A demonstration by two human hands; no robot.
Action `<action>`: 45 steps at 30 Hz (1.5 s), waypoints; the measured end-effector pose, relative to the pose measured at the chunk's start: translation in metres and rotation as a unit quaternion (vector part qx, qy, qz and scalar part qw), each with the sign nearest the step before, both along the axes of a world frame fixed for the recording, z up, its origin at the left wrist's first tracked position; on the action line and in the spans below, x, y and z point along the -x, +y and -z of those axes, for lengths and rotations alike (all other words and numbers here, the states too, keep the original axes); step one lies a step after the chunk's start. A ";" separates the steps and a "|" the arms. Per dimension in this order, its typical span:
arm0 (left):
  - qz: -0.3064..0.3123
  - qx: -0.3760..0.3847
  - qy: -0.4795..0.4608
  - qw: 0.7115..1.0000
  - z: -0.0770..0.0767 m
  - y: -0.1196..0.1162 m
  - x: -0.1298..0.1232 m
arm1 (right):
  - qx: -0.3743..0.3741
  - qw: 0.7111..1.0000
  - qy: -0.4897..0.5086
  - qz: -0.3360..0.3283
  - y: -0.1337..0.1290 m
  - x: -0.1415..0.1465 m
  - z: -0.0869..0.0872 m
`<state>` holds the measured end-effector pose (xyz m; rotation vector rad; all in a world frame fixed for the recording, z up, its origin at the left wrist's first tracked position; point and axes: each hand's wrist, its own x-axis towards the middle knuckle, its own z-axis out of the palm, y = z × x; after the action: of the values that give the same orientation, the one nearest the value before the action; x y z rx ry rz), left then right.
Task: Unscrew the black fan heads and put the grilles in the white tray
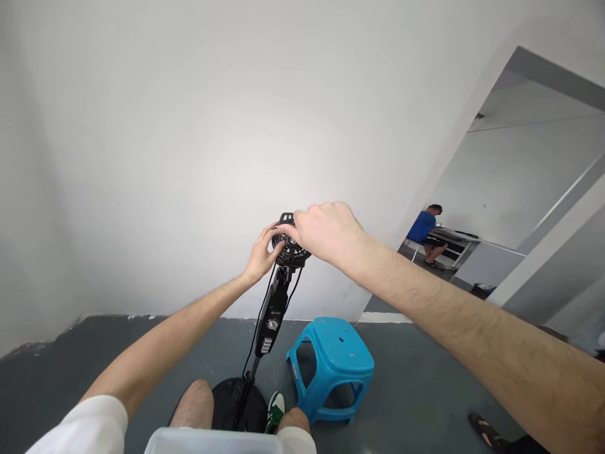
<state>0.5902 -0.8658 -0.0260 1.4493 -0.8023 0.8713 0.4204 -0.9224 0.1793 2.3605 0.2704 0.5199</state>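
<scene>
A black stand fan without its grille or blades rises in the middle, with its motor head [292, 252] on top, a control panel [271, 324] with a knob below it, and a round base [229, 403] on the floor. My left hand [262, 252] touches the left side of the motor head, thumb and fingers apart around its edge. My right hand [328, 230] is closed at the upper right of the head, over its front centre; what its fingers hold is hidden behind the hand. Black cables hang beside the pole.
A blue plastic stool [343, 347] stands right of the fan. A translucent container edge [212, 441] is at the bottom, near my knees. Through a doorway at right, a person in blue [422, 226] sits at a desk [456, 234]. Another person's sandalled foot [484, 430] is lower right.
</scene>
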 end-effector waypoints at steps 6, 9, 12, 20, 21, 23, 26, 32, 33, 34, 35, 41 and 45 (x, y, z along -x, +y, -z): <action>0.128 0.063 0.085 0.986 -0.014 0.007 0.000 | -0.004 1.000 0.018 -0.025 -0.003 -0.001 -0.001; 0.179 0.109 0.161 0.965 -0.031 0.002 -0.002 | 0.020 1.000 -0.016 0.000 0.000 0.001 -0.003; 0.206 0.088 0.157 0.962 -0.037 -0.011 -0.005 | 0.003 1.000 -0.003 -0.004 0.003 0.003 -0.005; 0.194 0.099 0.132 0.967 -0.024 -0.021 -0.006 | 0.015 1.000 -0.005 0.026 0.005 0.006 -0.009; 0.200 0.103 0.138 0.965 -0.025 -0.019 -0.005 | 0.008 1.000 0.014 0.020 0.005 0.006 -0.008; 0.204 0.115 0.147 0.961 -0.025 -0.017 -0.004 | 0.011 0.999 0.024 0.022 0.004 0.006 -0.007; 0.207 0.131 0.138 0.960 -0.026 -0.017 -0.004 | 0.027 0.999 -0.014 0.045 0.005 0.006 -0.007; 0.191 0.115 0.134 0.966 -0.024 -0.019 -0.008 | -0.003 0.999 0.003 0.038 0.006 0.007 -0.007; 0.190 0.115 0.131 0.966 -0.024 -0.018 -0.008 | 0.001 0.999 -0.014 0.046 0.006 0.007 -0.007; 0.193 0.115 0.127 0.966 -0.024 -0.018 -0.008 | 0.001 0.999 -0.020 0.049 0.006 0.007 -0.007; 0.198 0.118 0.124 0.965 -0.024 -0.018 -0.008 | -0.003 0.999 -0.011 0.047 0.006 0.007 -0.007; 0.220 0.120 0.152 0.956 -0.030 -0.016 -0.001 | 0.010 0.998 -0.018 0.060 0.007 0.006 -0.008; 0.253 0.108 0.153 0.949 -0.032 -0.014 0.003 | 0.016 0.999 0.030 0.032 0.006 0.007 -0.008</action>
<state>0.5877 -0.8796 0.0055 1.0761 -0.7661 0.3199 0.4138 -0.9160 0.1874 2.3491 0.2276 0.4110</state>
